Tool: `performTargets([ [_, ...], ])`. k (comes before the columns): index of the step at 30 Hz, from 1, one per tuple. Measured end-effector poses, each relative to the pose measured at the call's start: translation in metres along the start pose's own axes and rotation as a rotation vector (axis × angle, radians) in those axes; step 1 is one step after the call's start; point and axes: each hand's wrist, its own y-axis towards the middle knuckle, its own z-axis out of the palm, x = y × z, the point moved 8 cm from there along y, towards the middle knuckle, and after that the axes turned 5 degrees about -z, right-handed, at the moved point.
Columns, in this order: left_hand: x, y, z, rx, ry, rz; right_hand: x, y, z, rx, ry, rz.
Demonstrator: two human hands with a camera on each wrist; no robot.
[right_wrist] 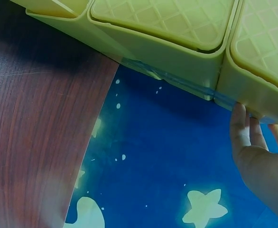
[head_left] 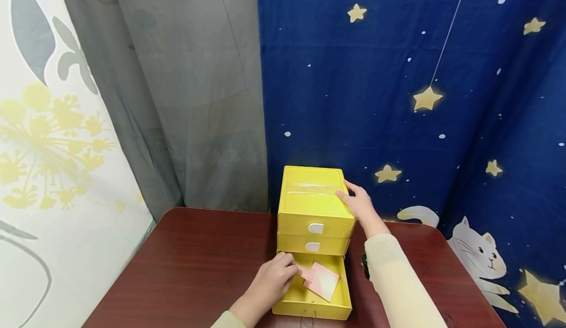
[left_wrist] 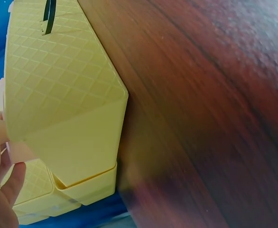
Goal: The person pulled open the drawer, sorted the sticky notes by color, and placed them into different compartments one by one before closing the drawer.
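A yellow plastic drawer unit [head_left: 316, 195] stands on the table with its bottom drawer [head_left: 311, 309] pulled out. Over the left side of that drawer, my left hand [head_left: 276, 276] pinches a pink slip of paper [left_wrist: 21, 152] between thumb and fingers. A pale pink square of paper [head_left: 325, 281] lies in the drawer, overlapped by the slip in the head view. My right hand [head_left: 359, 204] rests at the unit's top right edge, thumb over the top. Its extended fingers touch the side wall in the right wrist view.
Two upper drawers with white tabs, including the top one [head_left: 316, 228], are closed. Clear tape [head_left: 311, 188] runs across the unit's top. The dark red-brown table [head_left: 199, 264] extends on both sides, with grey and blue starry curtains [head_left: 398, 97] behind.
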Motion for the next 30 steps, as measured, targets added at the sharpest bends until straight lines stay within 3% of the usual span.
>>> performTargets([
  [13,0.005,-0.005,0.012,0.134,0.039,-0.108,-0.003,0.001,0.000,0.008,0.001,0.007],
  [20,0.004,-0.006,0.016,0.153,0.050,-0.113,-0.004,0.002,-0.001,0.005,0.003,0.006],
  [30,0.002,-0.009,0.020,0.242,0.044,-0.121,-0.002,0.001,0.000,0.003,0.012,-0.003],
])
